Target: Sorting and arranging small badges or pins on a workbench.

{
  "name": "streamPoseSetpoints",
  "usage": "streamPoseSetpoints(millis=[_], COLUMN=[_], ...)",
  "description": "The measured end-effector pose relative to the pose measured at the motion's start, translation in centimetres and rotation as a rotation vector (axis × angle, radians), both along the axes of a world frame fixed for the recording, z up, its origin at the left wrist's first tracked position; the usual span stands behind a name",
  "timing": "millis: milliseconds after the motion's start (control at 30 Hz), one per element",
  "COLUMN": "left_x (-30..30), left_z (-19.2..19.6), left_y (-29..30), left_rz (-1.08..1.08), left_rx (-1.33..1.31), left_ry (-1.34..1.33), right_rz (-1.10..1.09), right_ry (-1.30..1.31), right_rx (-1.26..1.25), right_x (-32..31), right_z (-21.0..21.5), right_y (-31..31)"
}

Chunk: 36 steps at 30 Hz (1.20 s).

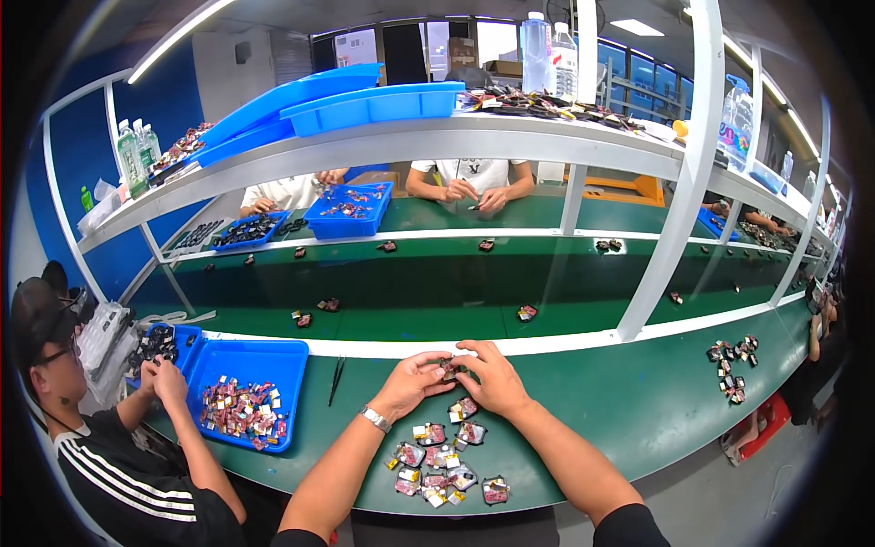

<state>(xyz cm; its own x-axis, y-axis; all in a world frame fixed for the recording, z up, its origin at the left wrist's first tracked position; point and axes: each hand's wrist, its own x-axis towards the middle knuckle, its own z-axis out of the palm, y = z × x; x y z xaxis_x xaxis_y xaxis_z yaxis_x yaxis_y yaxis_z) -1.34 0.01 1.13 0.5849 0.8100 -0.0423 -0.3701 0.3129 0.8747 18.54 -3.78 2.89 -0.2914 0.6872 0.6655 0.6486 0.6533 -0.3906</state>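
Observation:
My left hand (410,387) and my right hand (495,380) meet above the green table. Between their fingertips they pinch a small electronic module (448,369) with dark and reddish parts, mostly covered by the fingers. Close below, between my forearms, lie several similar modules (436,459) with black frames, red boards and yellow-and-silver pieces. A pair of black tweezers (337,378) rests on the table to the left of my left hand.
At left stands a blue tray (264,357) of small red-and-white parts, beside a seated co-worker (118,456). More modules (732,366) lie at right. Ahead, a green conveyor belt (419,314) carries scattered modules, under a white shelf (392,146). A white post (670,219) rises right of centre.

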Motion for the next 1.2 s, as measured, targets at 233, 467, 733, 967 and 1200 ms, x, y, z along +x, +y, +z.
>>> streamPoseSetpoints(millis=[233, 467, 733, 967, 1200], left_x=[-0.3, 0.0, 0.2, 0.0, -0.3], left_z=[0.0, -0.2, 0.0, 0.3, 0.0], left_y=[0.0, 0.0, -0.1, -0.2, 0.0], left_rz=[0.009, -0.025, -0.026, -0.093, -0.141], left_rx=[0.009, 0.037, 0.075, 0.141, 0.087], left_ry=[0.01, 0.054, 0.09, 0.092, 0.082], right_rz=[0.044, 0.147, 0.104, 0.063, 0.153], right_ry=[-0.018, -0.045, -0.001, 0.054, 0.044], right_rx=[0.013, -0.107, -0.147, -0.225, -0.292], right_x=[-0.2, 1.1, 0.3, 0.0, 0.6], right_z=[0.1, -0.1, -0.3, 0.1, 0.2], right_y=[-0.1, 0.5, 0.4, -0.1, -0.3])
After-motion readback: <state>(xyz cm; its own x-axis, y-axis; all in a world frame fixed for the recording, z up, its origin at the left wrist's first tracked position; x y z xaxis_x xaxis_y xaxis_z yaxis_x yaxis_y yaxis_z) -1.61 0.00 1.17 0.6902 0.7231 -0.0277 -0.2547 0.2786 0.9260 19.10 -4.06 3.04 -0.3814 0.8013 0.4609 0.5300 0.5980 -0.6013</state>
